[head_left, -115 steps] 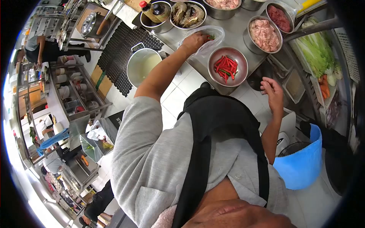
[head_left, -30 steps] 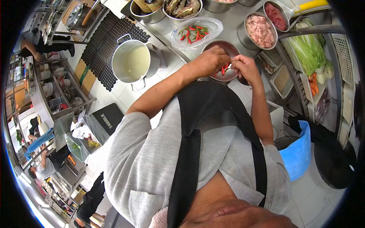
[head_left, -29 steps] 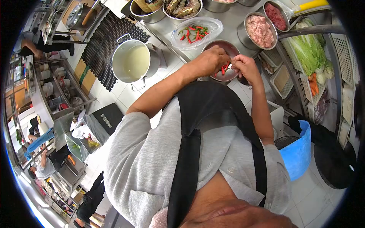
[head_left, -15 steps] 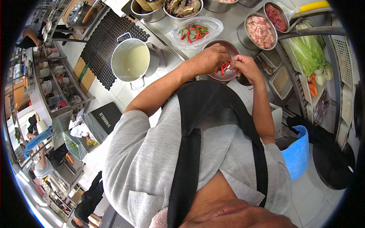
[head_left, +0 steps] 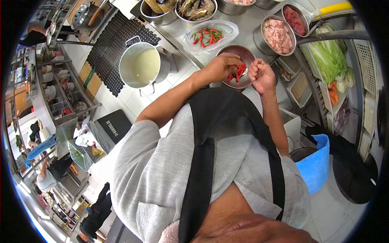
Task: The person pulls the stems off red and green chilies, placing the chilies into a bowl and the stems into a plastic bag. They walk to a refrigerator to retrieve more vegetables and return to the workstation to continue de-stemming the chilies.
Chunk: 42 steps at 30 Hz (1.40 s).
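My left hand [head_left: 221, 68] is over a metal bowl [head_left: 247, 50], its fingers bent around several small red chilies [head_left: 240, 71]. Some of these chilies may be lying in the bowl; the fingers partly cover them. My right hand [head_left: 262, 76] is at the bowl's right rim with its fingers curled in a pinch. What sits between those fingertips is too small to make out. Just beyond the bowl lies a clear plastic bag [head_left: 231, 29] with red chilies and green stems [head_left: 209, 36] in it.
Metal bowls of pale raw meat [head_left: 278, 35], redder meat [head_left: 293, 20] and prawns [head_left: 197, 9] stand on the steel counter. A large pot of cloudy liquid [head_left: 139, 65] is at the left. Leafy cabbage [head_left: 329, 58] and carrots [head_left: 333, 94] fill racks at right. Other people are farther left.
My hands have moved apart. The right hand has drawn slightly right, away from the left, and more of the red chilies show beside the left fingers.
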Tool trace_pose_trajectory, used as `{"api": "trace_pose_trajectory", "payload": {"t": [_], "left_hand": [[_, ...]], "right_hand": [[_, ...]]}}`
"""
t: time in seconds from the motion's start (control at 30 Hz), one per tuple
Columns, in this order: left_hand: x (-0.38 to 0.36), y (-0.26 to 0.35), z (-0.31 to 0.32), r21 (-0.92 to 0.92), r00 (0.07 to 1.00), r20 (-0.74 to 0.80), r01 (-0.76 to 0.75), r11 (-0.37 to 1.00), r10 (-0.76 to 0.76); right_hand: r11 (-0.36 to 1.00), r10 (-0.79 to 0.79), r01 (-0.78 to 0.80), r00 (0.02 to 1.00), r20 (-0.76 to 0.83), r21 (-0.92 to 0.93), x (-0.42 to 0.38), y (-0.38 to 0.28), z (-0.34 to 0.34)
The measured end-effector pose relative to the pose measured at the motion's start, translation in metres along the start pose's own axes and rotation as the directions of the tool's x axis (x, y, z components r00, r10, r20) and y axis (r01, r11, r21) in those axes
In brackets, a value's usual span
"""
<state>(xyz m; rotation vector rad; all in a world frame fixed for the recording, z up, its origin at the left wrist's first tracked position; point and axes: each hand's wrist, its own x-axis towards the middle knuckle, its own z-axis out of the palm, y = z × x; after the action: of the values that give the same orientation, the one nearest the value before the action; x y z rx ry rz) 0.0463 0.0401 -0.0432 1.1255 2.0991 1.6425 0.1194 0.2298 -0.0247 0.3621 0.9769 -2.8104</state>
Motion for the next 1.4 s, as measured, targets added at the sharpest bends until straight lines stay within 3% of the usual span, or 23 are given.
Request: {"api": "trace_pose_trajectory", "payload": {"t": [0.07, 0.1, 0.13, 0.23, 0.27, 0.33, 0.37, 0.4, 0.47, 0.6, 0.67, 0.7, 0.73, 0.8, 0.87, 0.93, 0.97, 1.0, 1.07, 1.1, 1.13, 1.2, 1.4], "left_hand": [[0.009, 0.005, -0.015, 0.046, 0.996, -0.067, -0.056, 0.997, 0.059], [0.015, 0.013, -0.028, 0.094, 0.984, -0.130, -0.108, 0.990, 0.120], [0.025, 0.015, -0.045, 0.122, 0.984, -0.177, 0.039, 0.992, -0.017], [0.060, -0.037, -0.084, 0.191, 0.901, -0.242, 0.408, 0.893, -0.360], [0.065, -0.053, -0.085, 0.192, 0.901, -0.248, 0.406, 0.893, -0.356], [0.067, -0.090, -0.079, 0.465, 0.899, -0.045, 0.405, 0.787, -0.435], [0.064, -0.122, -0.068, 0.637, 0.952, -0.082, 0.278, 0.719, -0.296], [0.065, -0.121, -0.068, 0.640, 0.954, -0.081, 0.273, 0.718, -0.290], [0.063, -0.119, -0.066, 0.549, 0.886, -0.085, 0.424, 0.720, -0.457], [0.065, -0.078, -0.086, 0.448, 0.870, -0.141, 0.481, 0.754, -0.471], [0.062, -0.062, -0.096, 0.235, 0.925, -0.229, 0.356, 0.904, -0.304], [0.061, -0.050, -0.100, 0.100, 0.921, -0.221, 0.348, 0.932, -0.320], [0.058, -0.037, -0.100, 0.103, 0.920, -0.223, 0.350, 0.931, -0.322], [0.050, -0.001, -0.094, -0.255, 0.912, -0.163, 0.331, 0.909, -0.377], [0.040, 0.024, -0.083, -0.198, 0.934, -0.073, 0.330, 0.923, -0.350], [0.029, 0.016, -0.067, 0.255, 1.000, 0.002, 0.012, 0.967, -0.013], [0.033, -0.004, -0.070, 0.331, 0.994, -0.111, 0.027, 0.943, 0.011], [0.039, -0.012, -0.079, 0.333, 0.994, -0.111, 0.026, 0.943, 0.011], [0.050, -0.027, -0.095, 0.493, 0.938, -0.171, 0.348, 0.798, -0.303], [0.057, -0.043, -0.097, 0.608, 0.877, -0.070, 0.415, 0.676, -0.475], [0.052, -0.056, -0.090, 0.608, 0.878, -0.079, 0.417, 0.675, -0.472], [0.048, -0.064, -0.080, 0.788, 0.839, -0.073, 0.380, 0.484, -0.539], [0.038, -0.083, -0.061, 0.819, 0.859, -0.101, 0.358, 0.448, -0.501]], "right_hand": [[1.000, 0.008, -0.008, 0.997, 0.083, 0.005, -0.006, -0.007, -0.001], [0.993, 0.045, -0.040, 0.998, 0.047, -0.110, -0.010, -0.012, 0.005], [0.972, 0.079, -0.075, 0.997, 0.006, -0.221, -0.014, -0.015, 0.008], [0.977, 0.095, -0.084, 0.994, 0.047, -0.194, -0.017, -0.013, 0.009], [0.978, 0.105, -0.094, 0.993, 0.049, -0.187, -0.016, -0.013, 0.012], [0.982, 0.105, -0.087, 0.990, 0.099, -0.166, -0.012, -0.008, 0.013], [0.986, 0.102, -0.082, 0.985, 0.142, -0.142, -0.010, -0.006, 0.013], [0.987, 0.096, -0.076, 0.985, 0.144, -0.142, -0.009, -0.005, 0.012], [0.989, 0.119, -0.098, 0.972, 0.202, -0.111, -0.009, -0.005, 0.010], [0.990, 0.132, -0.124, 0.983, 0.127, -0.065, -0.020, -0.010, 0.009], [0.985, 0.171, -0.168, 0.980, 0.103, -0.031, -0.023, -0.011, -0.004], [0.985, 0.165, -0.163, 0.985, 0.052, -0.051, -0.023, -0.011, -0.002], [0.985, 0.167, -0.165, 0.984, 0.055, -0.049, -0.022, -0.011, 0.000], [0.983, 0.158, -0.159, 0.987, -0.019, -0.090, -0.021, -0.012, 0.005], [0.983, 0.125, -0.127, 0.992, -0.022, -0.130, -0.014, -0.014, 0.018], [0.980, 0.092, -0.094, 0.996, -0.022, -0.175, -0.007, -0.021, 0.030], [0.962, 0.110, -0.109, 0.994, -0.010, -0.249, -0.004, -0.026, 0.036], [0.939, 0.129, -0.123, 0.992, -0.001, -0.322, -0.001, -0.027, 0.039], [0.930, 0.182, -0.158, 0.982, 0.042, -0.333, 0.002, -0.024, 0.041], [0.917, 0.233, -0.189, 0.969, 0.087, -0.350, 0.005, -0.024, 0.042], [0.916, 0.234, -0.187, 0.968, 0.094, -0.355, 0.006, -0.021, 0.042], [0.868, 0.284, -0.239, 0.958, 0.041, -0.436, 0.006, -0.010, 0.039], [0.859, 0.319, -0.291, 0.948, -0.003, -0.420, -0.009, -0.001, 0.029]]}}
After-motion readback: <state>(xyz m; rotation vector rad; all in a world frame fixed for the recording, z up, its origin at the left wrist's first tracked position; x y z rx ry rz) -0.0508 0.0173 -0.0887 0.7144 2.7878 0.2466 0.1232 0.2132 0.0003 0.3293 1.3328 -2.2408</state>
